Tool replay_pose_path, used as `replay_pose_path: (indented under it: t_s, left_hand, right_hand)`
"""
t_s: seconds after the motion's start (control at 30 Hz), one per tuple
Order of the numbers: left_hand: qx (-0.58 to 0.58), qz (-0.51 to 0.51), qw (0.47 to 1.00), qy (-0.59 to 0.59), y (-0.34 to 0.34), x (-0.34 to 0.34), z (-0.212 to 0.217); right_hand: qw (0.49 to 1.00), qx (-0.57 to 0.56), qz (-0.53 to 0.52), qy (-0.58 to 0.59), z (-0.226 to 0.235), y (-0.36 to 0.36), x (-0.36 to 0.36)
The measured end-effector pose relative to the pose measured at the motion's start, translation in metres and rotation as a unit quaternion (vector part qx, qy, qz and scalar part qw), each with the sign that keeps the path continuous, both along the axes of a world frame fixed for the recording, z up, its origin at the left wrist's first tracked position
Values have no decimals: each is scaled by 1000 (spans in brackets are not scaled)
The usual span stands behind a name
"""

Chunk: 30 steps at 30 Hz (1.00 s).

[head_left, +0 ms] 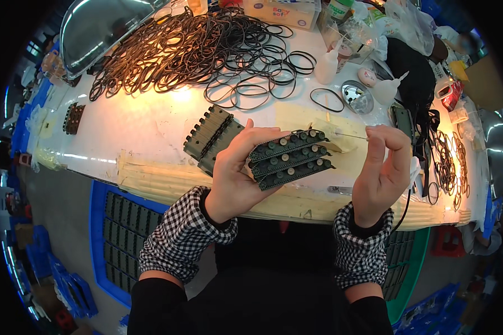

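Observation:
My left hand is wrapped round a stack of dark green tank-track pieces with toothed edges and small round wheels. The wheeled sides face up and to the right. My right hand is closed in a pinch on a thin needle-like tool. Its tip points left toward the stack's upper corner and looks apart from it. Behind my left hand, more dark green track pieces lie side by side on the white table. My left fingers are mostly hidden behind the stack.
A large heap of black rubber bands covers the far left table. White squeeze bottles and a round metal dish stand at the far right. Below the table edge are a blue tray and a green tray with dark green parts.

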<state>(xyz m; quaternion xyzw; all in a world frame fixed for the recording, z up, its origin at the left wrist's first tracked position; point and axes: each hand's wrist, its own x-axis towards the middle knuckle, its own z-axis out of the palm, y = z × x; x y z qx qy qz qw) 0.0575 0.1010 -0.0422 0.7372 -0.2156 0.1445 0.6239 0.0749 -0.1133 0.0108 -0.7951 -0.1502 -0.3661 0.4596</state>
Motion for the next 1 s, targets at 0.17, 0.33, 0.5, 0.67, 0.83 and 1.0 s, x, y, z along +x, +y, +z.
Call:
replay_pose_path:
  t_s: [0.17, 0.33, 0.5, 0.67, 0.83, 1.0]
  left_hand:
    - [-5, -12, 1000, 7, 2, -1, 2]
    - [-9, -9, 1000, 5, -1, -1, 1]
    - [17, -25, 999, -12, -2, 1, 5]
    - [24, -29, 999, -21, -3, -1, 7]
    - [18, -25, 999, -10, -3, -2, 8]
    - [8, -22, 1000, -11, -4, -2, 6]
  right_hand:
    - [970, -225, -81, -40, 1, -14, 15]
    - [967, -237, -82, -42, 5, -12, 12]
    - [996, -22, 79, -29, 22, 9, -8]
    - [979, 20, 200, 41, 20, 38, -12]
    - [978, 14, 202, 54, 19, 50, -11]
    - [979, -6, 193, 60, 20, 51, -12]
